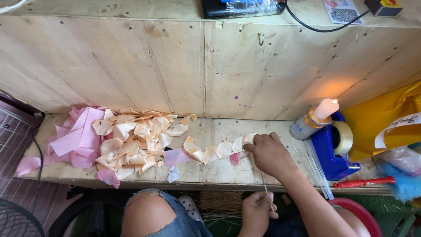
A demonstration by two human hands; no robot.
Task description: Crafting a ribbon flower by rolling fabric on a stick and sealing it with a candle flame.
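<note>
From the head camera we see our right hand [268, 154] reaching out over the wooden tabletop [219, 173], its fingers [251, 146] pinched together on the last cream petal [245, 141] in a curling row of petals [210, 153] laid edge to edge. Lined up like that, each piece seems easy to pick off in turn. Our left hand [258, 210] sits lower, near our lap, fingers closed round a thin stick [264, 186] that rises toward the right hand, held upright as if to meet the petal. The petals are small, curved, peach-cream, some tinged pink. A loose heap of petals [131, 140] lies to the left beside pink fabric scraps [76, 138]. A lit candle [325, 109] stands close on the right, beside a blue tape dispenser [333, 149].
</note>
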